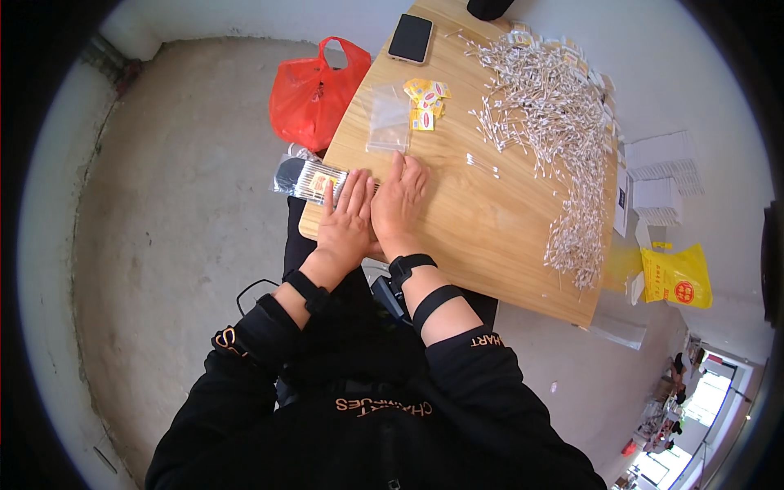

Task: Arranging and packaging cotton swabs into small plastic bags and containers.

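Note:
A clear plastic bag of cotton swabs with a yellow-and-white label lies at the table's left front edge, its left end sticking out past the edge. My left hand rests flat across the bag's right part, fingers stretched out. Right beside it, my right hand is closed and set down on the table at the bag's right end. Its fingers are curled under, so what they hold, if anything, is hidden. A few loose cotton swabs lie to the right of that hand.
Beyond my hands lie an empty clear bag and several yellow label cards. A phone sits at the far edge. A large heap of cotton swabs covers the right side. A red plastic bag stands left; a yellow bag hangs right.

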`<state>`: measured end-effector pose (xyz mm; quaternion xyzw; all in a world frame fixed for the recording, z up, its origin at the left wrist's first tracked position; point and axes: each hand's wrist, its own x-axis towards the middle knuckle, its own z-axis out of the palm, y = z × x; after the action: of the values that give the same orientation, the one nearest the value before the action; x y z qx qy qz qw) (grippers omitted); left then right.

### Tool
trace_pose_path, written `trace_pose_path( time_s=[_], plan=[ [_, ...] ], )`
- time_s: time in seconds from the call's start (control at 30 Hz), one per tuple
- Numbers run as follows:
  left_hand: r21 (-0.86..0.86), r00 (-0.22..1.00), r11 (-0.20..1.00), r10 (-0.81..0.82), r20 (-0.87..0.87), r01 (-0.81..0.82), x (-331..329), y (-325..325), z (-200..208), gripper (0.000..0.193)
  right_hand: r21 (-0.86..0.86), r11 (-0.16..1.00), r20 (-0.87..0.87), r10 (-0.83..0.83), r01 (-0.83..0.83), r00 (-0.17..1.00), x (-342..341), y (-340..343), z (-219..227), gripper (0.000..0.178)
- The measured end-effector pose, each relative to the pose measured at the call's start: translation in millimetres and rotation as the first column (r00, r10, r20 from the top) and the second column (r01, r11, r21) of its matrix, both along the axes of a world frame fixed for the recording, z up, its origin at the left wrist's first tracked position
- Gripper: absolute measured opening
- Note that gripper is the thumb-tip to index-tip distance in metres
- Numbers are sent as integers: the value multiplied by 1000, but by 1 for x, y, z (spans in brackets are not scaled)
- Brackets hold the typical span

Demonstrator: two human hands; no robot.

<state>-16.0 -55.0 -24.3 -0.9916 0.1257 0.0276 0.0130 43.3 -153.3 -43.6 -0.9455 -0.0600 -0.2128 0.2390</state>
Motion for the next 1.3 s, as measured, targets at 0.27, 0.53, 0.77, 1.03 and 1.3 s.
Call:
trace_pose_path(
  time_s=[0.27, 0.53, 0.77, 1.03, 1.3],
  plan=[
    [-271, 983, 963, 55, 175, -6, 0, 22, 12, 79, -51, 999, -51, -17, 14, 999, 2, 1, -4, 41],
    [-768, 731, 475, 682, 14, -429, 43, 107, -23, 56, -93, 995, -47, -23, 19, 999, 4, 4, -1, 36],
    [-631, 660, -511, 154, -735, -583, 62, 112, -52, 36, -78, 996, -45, -37, 33, 998, 4, 4, -3, 40],
    [-496, 701, -717, 15, -713, -489, 60, 102, -67, 32, -90, 996, -59, -26, 21, 998, 6, 11, -4, 41],
    [-556, 716, -700, 92, -692, -447, 60, 105, -72, 28, -85, 996, -56, -22, 17, 998, 7, 19, -3, 37]
  ],
)
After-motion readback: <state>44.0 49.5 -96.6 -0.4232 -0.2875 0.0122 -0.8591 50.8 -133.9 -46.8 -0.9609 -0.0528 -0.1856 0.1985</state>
